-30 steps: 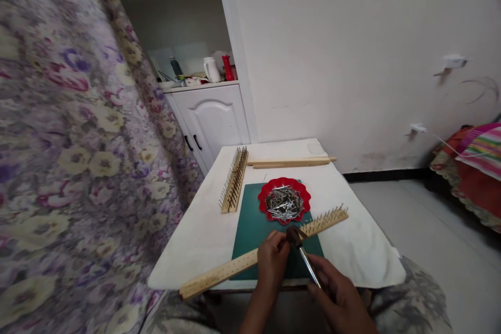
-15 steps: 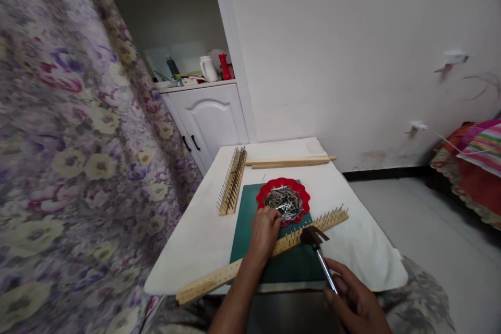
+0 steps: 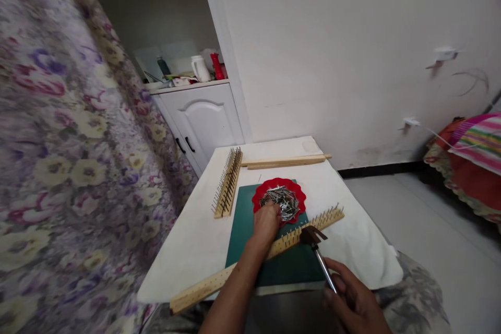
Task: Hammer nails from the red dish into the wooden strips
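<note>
My left hand [image 3: 267, 220] reaches over the near rim of a red scalloped dish [image 3: 299, 193], its fingers curled among the loose nails [image 3: 288, 202]; whether it pinches one is hidden. In my right hand [image 3: 354, 297] is a claw hammer [image 3: 321, 261] with a shiny shaft, its dark head resting at the wooden strip [image 3: 207, 284]. That strip lies slantwise across a green mat [image 3: 242, 219], under my left forearm. Rows of nails stand in its right part, and small holes or marks dot its left part.
Strips full of upright nails [image 3: 228, 182] lie at the table's left. Bare wooden strips [image 3: 285, 162] lie along the far edge of the white-covered table [image 3: 188, 250]. A floral curtain [image 3: 78, 167] hangs at left; a white cabinet [image 3: 207, 125] stands behind.
My left hand has moved slightly deeper into the dish of nails. The whole view has shifted a little; the hammer and my right hand stay in about the same place.
</note>
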### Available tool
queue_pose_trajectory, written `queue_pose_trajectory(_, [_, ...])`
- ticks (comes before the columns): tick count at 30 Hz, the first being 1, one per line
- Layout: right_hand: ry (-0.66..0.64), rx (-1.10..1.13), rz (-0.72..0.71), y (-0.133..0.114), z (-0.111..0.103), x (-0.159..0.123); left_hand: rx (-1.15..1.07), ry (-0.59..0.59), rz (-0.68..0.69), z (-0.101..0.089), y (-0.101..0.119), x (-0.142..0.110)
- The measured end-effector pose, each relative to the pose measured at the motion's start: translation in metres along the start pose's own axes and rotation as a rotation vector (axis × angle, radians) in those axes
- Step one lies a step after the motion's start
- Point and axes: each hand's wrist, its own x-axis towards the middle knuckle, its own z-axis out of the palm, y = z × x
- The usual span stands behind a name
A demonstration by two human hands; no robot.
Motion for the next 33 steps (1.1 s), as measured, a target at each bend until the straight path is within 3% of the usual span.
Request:
queue_pose_trajectory(9, [0.000,0.006,-0.008,0.000,0.002,-0.002,-0.144,0.154,0.056,-0.010,-0.004,-0.014])
queue_pose_trajectory(13, [0.015,-0.030,-0.019,-0.005,0.006,-0.003,-0.463,0.265,0.093,-0.012,-0.004,-0.028])
queue_pose_trajectory(16, [0.043,-0.074,-0.003,-0.007,0.010,-0.005,-0.765,0.298,0.038,-0.011,-0.005,-0.040])
queue_pose_trajectory(22, [0.032,-0.068,0.064,-0.006,0.015,-0.010,-1.323,0.185,-0.172,-0.010,-0.001,-0.065])
queue_pose_trajectory(26, [0.091,0.001,-0.054,-0.009,0.021,-0.008,-1.669,0.076,-0.273,-0.012,0.017,-0.094])
queue_pose_trajectory(29, [0.101,-0.026,-0.051,-0.012,0.024,-0.004,-1.835,-0.067,-0.295,-0.009,0.035,-0.116])
queue_pose_trajectory(33, [0.094,-0.039,-0.020,-0.011,0.023,-0.001,-1.943,-0.162,-0.317,0.000,0.050,-0.131])
